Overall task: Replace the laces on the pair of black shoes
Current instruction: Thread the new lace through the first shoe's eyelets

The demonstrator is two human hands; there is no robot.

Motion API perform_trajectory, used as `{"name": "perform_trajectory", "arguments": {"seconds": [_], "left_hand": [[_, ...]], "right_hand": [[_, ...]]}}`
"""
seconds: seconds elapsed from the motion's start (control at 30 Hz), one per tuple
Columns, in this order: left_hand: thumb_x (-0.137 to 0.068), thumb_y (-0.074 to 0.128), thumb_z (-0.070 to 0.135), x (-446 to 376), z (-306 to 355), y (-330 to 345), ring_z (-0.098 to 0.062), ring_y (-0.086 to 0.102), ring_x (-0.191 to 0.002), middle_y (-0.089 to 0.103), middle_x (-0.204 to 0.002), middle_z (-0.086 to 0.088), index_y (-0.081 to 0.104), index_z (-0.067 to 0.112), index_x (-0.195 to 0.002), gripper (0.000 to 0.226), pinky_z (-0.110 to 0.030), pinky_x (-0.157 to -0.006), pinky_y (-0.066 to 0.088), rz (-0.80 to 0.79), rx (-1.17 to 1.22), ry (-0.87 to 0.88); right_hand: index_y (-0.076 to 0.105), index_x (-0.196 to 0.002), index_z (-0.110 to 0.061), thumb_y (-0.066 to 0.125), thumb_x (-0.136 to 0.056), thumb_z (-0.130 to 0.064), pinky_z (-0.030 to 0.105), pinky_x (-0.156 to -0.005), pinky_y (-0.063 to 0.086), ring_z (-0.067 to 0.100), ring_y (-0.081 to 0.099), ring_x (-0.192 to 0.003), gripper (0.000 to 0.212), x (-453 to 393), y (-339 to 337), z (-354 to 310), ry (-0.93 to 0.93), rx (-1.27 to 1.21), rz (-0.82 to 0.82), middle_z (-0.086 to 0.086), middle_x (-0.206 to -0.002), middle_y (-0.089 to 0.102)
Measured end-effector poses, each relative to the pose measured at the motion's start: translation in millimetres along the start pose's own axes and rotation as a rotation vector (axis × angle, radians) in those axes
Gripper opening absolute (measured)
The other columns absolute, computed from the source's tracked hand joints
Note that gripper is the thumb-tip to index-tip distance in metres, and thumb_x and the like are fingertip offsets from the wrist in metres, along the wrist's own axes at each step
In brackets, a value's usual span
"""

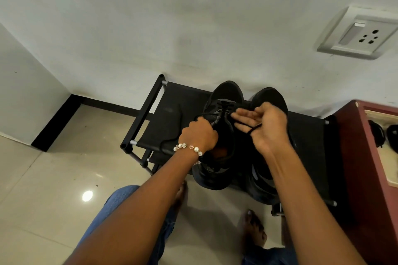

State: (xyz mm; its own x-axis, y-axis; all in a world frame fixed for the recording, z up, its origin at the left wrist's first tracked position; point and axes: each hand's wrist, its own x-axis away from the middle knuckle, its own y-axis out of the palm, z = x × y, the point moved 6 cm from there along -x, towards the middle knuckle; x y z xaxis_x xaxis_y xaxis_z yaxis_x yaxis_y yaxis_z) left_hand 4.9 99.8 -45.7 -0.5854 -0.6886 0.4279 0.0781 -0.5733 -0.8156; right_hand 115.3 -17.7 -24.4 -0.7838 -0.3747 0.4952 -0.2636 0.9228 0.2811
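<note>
Two black shoes stand side by side on a black shoe rack (305, 135), toes toward the wall. My left hand (199, 134), with a bead bracelet on the wrist, is closed over the left shoe (226, 97) at its tongue and holds one end of a black lace (217, 104). My right hand (261, 126) hovers palm up over the gap between the shoes. A black lace loop (251, 128) lies across its palm, pinched by the thumb. The right shoe (269, 95) is mostly hidden under that hand and forearm.
The rack stands against a white wall with a power socket (358, 34) at upper right. A dark red cabinet (366, 168) touches the rack's right side. Another black lace (170, 140) lies on the rack's left part. My bare feet (254, 230) rest on the tiled floor.
</note>
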Motion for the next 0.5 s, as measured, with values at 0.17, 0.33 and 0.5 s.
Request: {"name": "perform_trajectory", "arguments": {"seconds": [0.17,0.33,0.5], "left_hand": [[-0.095,0.049,0.031,3,1,-1,-0.04,0.056,-0.108,0.055,-0.122,-0.018,0.047,0.006,-0.126,0.04,-0.04,-0.076,0.045,-0.003,-0.014,0.003],[-0.094,0.052,0.031,8,4,-7,-0.037,0.058,-0.104,0.056,-0.119,-0.017,0.051,0.008,-0.106,0.026,-0.036,-0.076,0.047,-0.101,-0.061,0.013],[-0.084,0.066,0.052,14,13,-39,-0.028,0.068,-0.082,0.062,-0.084,-0.004,0.054,0.014,-0.086,0.039,-0.04,-0.079,0.059,-0.159,-0.041,0.058]], "right_hand": [[0.06,-0.104,-0.006,0.052,-0.097,-0.013,0.03,-0.075,0.06,0.017,0.07,-0.082,0.013,4,-6,-18,-0.272,0.344,0.11,0.01,-0.096,0.069],[0.063,-0.104,-0.001,0.057,-0.094,-0.023,0.021,-0.065,0.04,0.025,0.061,-0.084,0.024,17,10,-36,-0.694,1.214,0.177,0.011,-0.094,0.063],[0.066,-0.103,-0.007,0.069,-0.089,-0.027,0.033,-0.08,0.053,0.022,0.063,-0.087,0.025,32,23,-18,-0.526,1.351,-0.139,0.008,-0.096,0.066]]}}
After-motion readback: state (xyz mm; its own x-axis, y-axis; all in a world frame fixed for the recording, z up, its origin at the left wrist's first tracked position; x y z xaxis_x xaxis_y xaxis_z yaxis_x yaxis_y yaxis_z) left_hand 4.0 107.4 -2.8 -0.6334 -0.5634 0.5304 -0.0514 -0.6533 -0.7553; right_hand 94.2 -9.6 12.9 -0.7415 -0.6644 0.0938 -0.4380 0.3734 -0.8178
